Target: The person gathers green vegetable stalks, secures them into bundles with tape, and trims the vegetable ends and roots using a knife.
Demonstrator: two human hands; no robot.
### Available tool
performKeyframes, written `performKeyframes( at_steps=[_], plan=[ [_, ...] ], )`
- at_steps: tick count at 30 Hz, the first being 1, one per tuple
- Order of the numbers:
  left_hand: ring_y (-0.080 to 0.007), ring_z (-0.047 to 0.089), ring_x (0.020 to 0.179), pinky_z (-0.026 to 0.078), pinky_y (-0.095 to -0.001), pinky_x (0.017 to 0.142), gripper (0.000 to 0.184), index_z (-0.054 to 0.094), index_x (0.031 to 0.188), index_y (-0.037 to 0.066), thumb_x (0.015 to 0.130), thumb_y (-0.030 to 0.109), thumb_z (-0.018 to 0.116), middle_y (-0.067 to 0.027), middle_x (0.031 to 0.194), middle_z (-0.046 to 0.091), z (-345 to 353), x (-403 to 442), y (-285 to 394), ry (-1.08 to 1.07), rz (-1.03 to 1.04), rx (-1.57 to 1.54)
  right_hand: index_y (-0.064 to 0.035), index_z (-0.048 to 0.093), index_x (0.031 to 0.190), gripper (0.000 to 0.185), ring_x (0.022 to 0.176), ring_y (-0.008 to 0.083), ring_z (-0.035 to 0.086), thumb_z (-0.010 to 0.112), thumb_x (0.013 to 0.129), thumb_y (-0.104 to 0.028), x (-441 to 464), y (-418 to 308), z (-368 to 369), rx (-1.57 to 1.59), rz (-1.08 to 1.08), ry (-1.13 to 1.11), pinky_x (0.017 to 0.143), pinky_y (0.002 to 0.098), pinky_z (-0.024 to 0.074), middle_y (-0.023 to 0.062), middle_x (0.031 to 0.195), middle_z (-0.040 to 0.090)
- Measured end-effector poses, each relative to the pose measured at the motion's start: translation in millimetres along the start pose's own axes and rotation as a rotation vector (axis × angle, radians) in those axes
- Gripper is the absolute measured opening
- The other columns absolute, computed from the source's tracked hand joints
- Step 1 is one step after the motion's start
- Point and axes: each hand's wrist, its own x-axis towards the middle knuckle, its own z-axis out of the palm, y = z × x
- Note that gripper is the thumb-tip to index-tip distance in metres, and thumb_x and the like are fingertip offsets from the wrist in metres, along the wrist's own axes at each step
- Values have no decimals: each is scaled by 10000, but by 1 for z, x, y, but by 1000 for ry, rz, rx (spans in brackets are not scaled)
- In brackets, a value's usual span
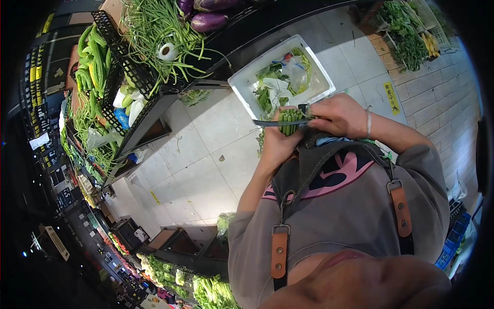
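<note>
My left hand is wrapped round a bundle of green stems, whose cut-looking ends face up. Across the bundle lies a long, thin dark strip; whether it is a blade or a band cannot be made out. My right hand, with a bracelet at its wrist, pinches the strip's right end beside the stems. Just beyond both hands, a white foam box on the floor holds leafy greens and clear plastic bags.
A produce stand with long beans, eggplants and bitter gourds is at the upper left. More greens lie at the upper right. Leafy vegetables fill a shelf at the bottom. Tiled floor shows between.
</note>
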Motion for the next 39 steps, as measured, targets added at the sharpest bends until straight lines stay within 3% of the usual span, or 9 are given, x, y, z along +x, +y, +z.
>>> performKeyframes(
  at_steps=[4, 9, 15, 17, 18, 19, 22, 35, 39],
  plan=[
    [-135, 556, 822, 438, -260, 761, 376, 517, 1054, 18, 690, -9, 607, -61, 888, 594, -1, 2, -6, 5, -135, -73, -80, 477, 777, 267, 627, 367, 558, 532, 858, -328, -13, 10, -7, -13, 53, -64, 552, 453, 417, 148, 635, 545],
    [-144, 557, 812, 443, -269, 755, 371, 537, 1054, 23, 687, -1, 587, -66, 865, 594, 5, 0, 0, 72, -93, -34, -80, 481, 776, 264, 617, 364, 556, 534, 856, -326, 7, 10, -1, 6, -69, 29, 550, 455, 414, 149, 614, 534],
    [-145, 556, 821, 444, -273, 760, 415, 531, 1079, 28, 668, 10, 592, -62, 869, 590, -4, -1, 0, 35, -212, -115, -74, 476, 783, 272, 618, 372, 550, 528, 860, -329, 1, 20, -8, -30, -13, -81, 552, 461, 409, 157, 618, 537],
    [-138, 553, 793, 445, -261, 738, 426, 533, 1075, 30, 654, 0, 594, -42, 841, 584, 2, -1, -1, 63, -154, -84, -75, 475, 788, 283, 620, 373, 551, 525, 859, -344, 20, 15, -2, 10, -117, -21, 553, 464, 407, 157, 619, 535],
    [-111, 549, 684, 450, -240, 636, 411, 536, 1075, 31, 671, -17, 589, -26, 787, 579, 0, -1, -1, 63, -99, -86, -73, 477, 793, 286, 626, 373, 555, 522, 860, -348, 21, 16, -2, -2, -139, -14, 553, 464, 408, 154, 627, 538],
    [-111, 549, 684, 450, -240, 636, 411, 536, 1075, 31, 671, -17, 589, -26, 787, 579, -3, -3, 4, 61, -95, -74, -73, 477, 793, 286, 626, 373, 555, 522, 860, -348, 17, 19, -4, -1, -143, -2, 553, 464, 408, 154, 627, 538],
    [-59, 499, 525, 403, -208, 474, 397, 535, 1110, 22, 719, -18, 590, -22, 736, 570, -6, -3, 17, 16, -211, -221, -73, 483, 802, 274, 626, 374, 558, 516, 865, -338, 7, 27, -11, -47, -91, -58, 554, 459, 414, 153, 634, 545],
    [-70, 511, 563, 422, -205, 514, 505, 516, 1191, 20, 698, -46, 601, -18, 773, 558, -14, 6, 10, -124, -156, -458, -69, 495, 776, 287, 618, 368, 558, 528, 859, -342, 19, 27, -1, 26, -150, 22, 556, 453, 423, 152, 625, 543],
    [-72, 510, 570, 423, -211, 515, 537, 505, 1212, 17, 687, -40, 604, -16, 773, 561, -12, 6, 23, -156, -216, -368, -72, 493, 768, 282, 608, 366, 552, 551, 845, -337, 17, 26, -9, 59, -202, 69, 539, 451, 415, 149, 635, 542]
  ],
)
